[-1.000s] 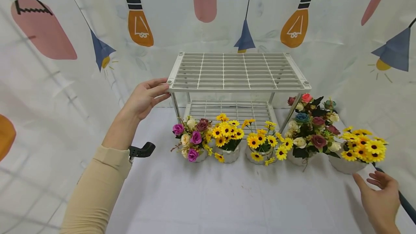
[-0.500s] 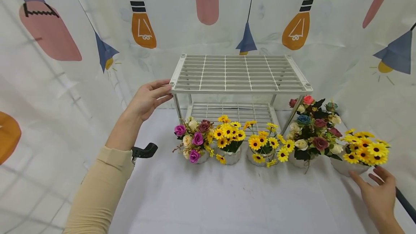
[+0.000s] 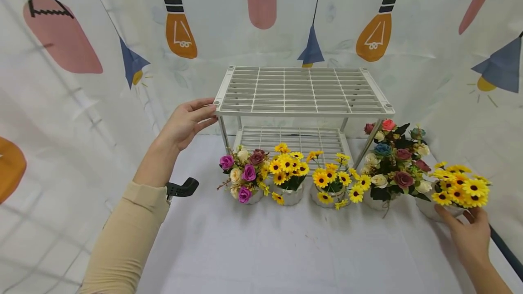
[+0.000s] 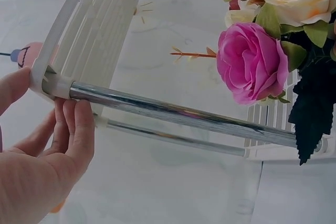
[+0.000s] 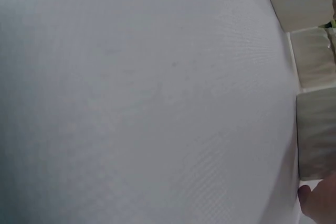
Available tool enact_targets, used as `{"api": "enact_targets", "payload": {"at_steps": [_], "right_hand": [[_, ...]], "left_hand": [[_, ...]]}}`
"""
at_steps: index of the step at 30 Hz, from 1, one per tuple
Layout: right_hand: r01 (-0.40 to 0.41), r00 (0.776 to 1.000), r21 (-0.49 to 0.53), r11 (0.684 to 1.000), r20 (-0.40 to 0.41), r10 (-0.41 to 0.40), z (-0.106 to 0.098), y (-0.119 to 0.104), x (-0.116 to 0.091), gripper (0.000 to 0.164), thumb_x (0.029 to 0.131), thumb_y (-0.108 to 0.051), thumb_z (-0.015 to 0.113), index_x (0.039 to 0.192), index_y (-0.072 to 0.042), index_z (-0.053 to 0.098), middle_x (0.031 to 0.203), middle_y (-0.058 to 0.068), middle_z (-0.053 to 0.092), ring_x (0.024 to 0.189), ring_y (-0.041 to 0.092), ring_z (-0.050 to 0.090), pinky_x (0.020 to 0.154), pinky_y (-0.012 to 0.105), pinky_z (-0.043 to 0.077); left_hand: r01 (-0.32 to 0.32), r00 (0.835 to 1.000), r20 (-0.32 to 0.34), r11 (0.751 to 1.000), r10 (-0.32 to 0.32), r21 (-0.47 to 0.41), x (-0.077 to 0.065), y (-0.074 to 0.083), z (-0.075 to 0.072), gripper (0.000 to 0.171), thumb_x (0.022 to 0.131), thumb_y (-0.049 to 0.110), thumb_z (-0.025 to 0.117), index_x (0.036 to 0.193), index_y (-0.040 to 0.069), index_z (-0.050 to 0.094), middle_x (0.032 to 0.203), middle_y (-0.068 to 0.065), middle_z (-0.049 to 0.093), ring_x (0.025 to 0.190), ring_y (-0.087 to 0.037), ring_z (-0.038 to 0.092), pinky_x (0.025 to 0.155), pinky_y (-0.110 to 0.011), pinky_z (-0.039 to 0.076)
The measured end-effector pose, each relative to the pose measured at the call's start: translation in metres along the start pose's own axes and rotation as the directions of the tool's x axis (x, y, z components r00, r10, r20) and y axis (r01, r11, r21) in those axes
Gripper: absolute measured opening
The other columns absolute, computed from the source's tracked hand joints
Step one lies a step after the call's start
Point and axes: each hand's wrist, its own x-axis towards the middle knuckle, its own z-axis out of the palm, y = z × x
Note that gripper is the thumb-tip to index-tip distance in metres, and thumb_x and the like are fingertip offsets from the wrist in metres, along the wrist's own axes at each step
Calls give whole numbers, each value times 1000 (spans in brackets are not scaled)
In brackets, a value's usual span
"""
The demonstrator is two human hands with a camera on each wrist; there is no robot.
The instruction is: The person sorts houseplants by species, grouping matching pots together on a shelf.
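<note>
A white two-tier wire rack point(image 3: 304, 113) stands at the back of the table. At its upper left front corner my left hand point(image 3: 184, 124) pinches the shelf, thumb above and fingers below, beside a metal post point(image 4: 173, 113). Far right, a white flowerpot point(image 3: 426, 210) holds yellow daisy-like flowers point(image 3: 461, 187). My right hand point(image 3: 470, 237) grips that pot from the front, thumb on its left side and fingers on its right. In the right wrist view only a bit of the hand point(image 5: 320, 203) shows, right at the grey-white pot point(image 5: 317, 137).
In front of the rack stand potted purple and cream roses point(image 3: 245, 173), two pots of yellow flowers point(image 3: 286, 171), and a taller pot of mixed roses point(image 3: 394, 171) by the right post. A white cloth point(image 3: 302, 253) covers the table; a patterned curtain point(image 3: 220, 17) hangs behind.
My right hand has moved left and up to the rightmost pot, and its thumb and fingers have come around it. The left hand stays at the rack corner.
</note>
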Motion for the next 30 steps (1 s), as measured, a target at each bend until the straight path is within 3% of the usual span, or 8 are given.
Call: {"api": "enact_targets", "payload": {"at_steps": [10,20,24,27,30], "right_hand": [[44,999,75,996,28,-46,-2,1,8,94,97,-35,73,165,-33,9,171,-2,11,156,24,10,125,43,12],[92,993,96,991,64,-99,-5,2,16,92,96,-31,74,165,-36,13,170,-4,14,156,22,11,125,42,12],[124,989,102,987,71,-131,-5,4,17,91,96,-28,75,164,-37,15,170,-6,16,155,17,15,123,33,16],[132,988,152,980,63,-143,-7,4,17,91,94,-22,78,163,-38,20,167,-9,22,147,10,26,113,16,29],[113,991,217,970,51,-127,-7,1,16,94,90,-16,82,162,-37,26,164,-10,28,131,4,36,88,2,41]], "left_hand": [[0,1000,3,1000,0,4,-2,2,0,59,101,25,69,149,-2,48,138,-13,56,118,-23,60,113,-43,42],[0,1000,2,1000,0,12,-2,2,0,58,102,24,68,149,-2,47,137,-12,56,119,-23,59,112,-42,42],[-3,1000,1,1000,3,11,-2,2,0,58,102,24,68,149,-3,47,138,-13,56,119,-24,59,112,-42,42],[-1,1000,0,1000,1,12,-2,2,0,58,102,24,68,149,-2,48,138,-13,55,120,-24,59,112,-42,42],[-5,1000,4,1000,5,7,-2,2,0,58,101,24,68,149,-3,47,139,-14,56,120,-24,59,113,-43,42]]}}
